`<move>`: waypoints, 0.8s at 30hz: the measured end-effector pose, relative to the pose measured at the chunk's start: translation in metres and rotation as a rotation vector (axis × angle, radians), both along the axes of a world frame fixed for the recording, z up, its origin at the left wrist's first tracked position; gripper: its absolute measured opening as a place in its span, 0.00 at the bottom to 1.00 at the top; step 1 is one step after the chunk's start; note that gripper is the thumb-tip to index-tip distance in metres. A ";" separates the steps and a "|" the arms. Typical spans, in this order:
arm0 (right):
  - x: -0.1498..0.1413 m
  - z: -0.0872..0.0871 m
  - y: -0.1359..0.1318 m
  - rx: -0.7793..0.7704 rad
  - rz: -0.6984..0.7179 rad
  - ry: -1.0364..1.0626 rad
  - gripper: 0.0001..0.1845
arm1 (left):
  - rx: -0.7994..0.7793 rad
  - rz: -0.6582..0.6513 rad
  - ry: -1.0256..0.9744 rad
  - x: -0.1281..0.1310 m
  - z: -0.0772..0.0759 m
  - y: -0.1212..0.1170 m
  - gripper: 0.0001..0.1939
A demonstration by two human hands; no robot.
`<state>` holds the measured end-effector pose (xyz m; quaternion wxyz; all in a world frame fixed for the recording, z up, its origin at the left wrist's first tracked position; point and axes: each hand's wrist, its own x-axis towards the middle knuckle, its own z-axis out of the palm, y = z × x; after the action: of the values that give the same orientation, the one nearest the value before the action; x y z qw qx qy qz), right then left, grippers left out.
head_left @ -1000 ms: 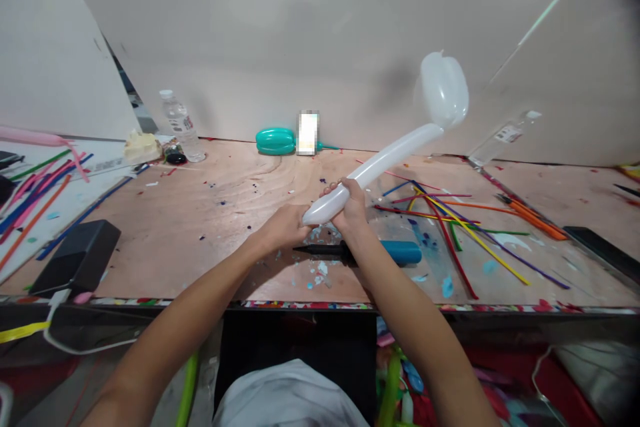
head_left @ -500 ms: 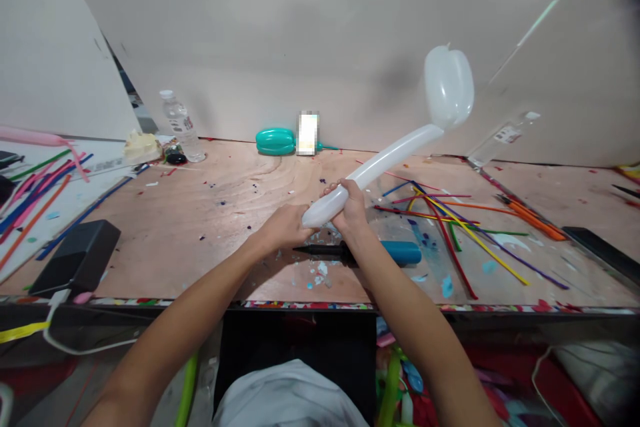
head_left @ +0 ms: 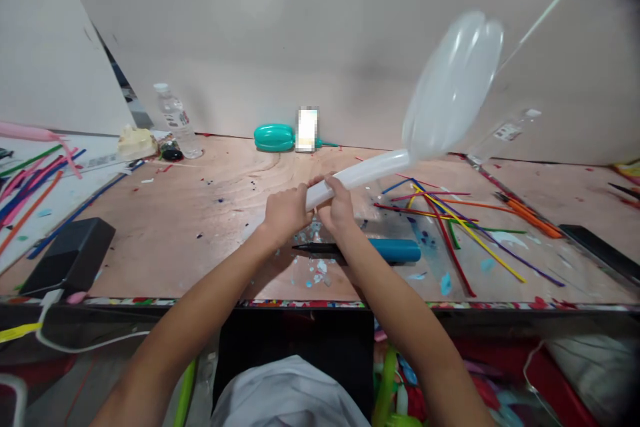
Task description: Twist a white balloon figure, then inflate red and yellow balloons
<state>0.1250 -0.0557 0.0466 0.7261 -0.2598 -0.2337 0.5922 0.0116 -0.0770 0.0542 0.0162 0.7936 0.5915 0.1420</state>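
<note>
Both of my hands grip the near end of a long white balloon (head_left: 373,169) above the middle of the wooden table (head_left: 200,213). My left hand (head_left: 285,211) is closed round its tip. Just to the right, my right hand (head_left: 338,207) is closed on the tube. The balloon rises up to the right and ends in a blurred folded white bulge (head_left: 453,87). Under my hands lies a teal and black hand pump (head_left: 370,251) among bits of burst balloon.
Uninflated long balloons (head_left: 450,213) in many colours lie on the right, more on the left (head_left: 30,187). A teal balloon shape (head_left: 274,137) and a water bottle (head_left: 173,119) stand by the back wall. A black box (head_left: 70,257) sits front left, a dark strip (head_left: 597,250) at right.
My hands have moved closer together and a little up on the balloon's near end. The far bulge swung upward and to the right and is now blurred.
</note>
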 end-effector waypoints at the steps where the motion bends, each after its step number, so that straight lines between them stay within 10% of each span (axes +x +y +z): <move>1: -0.002 0.000 0.000 0.007 -0.010 -0.008 0.13 | -0.027 -0.011 -0.007 0.001 0.002 0.000 0.19; 8: 0.004 0.003 -0.003 0.070 0.062 -0.090 0.12 | -0.473 -0.453 -0.479 -0.007 0.011 0.003 0.07; 19: 0.000 0.009 -0.017 0.159 0.223 -0.125 0.10 | -1.255 -0.502 -1.073 -0.022 -0.010 0.004 0.12; 21: 0.001 0.008 -0.017 0.166 0.273 -0.146 0.11 | -1.237 -0.505 -1.017 -0.020 -0.008 0.000 0.14; 24: 0.006 0.004 -0.011 0.122 0.273 -0.160 0.13 | -0.779 -0.401 -0.764 -0.013 0.000 -0.005 0.17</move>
<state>0.1309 -0.0671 0.0511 0.6322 -0.2274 -0.3593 0.6477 -0.0018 -0.0823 0.0540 0.5456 0.7182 0.3906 0.1843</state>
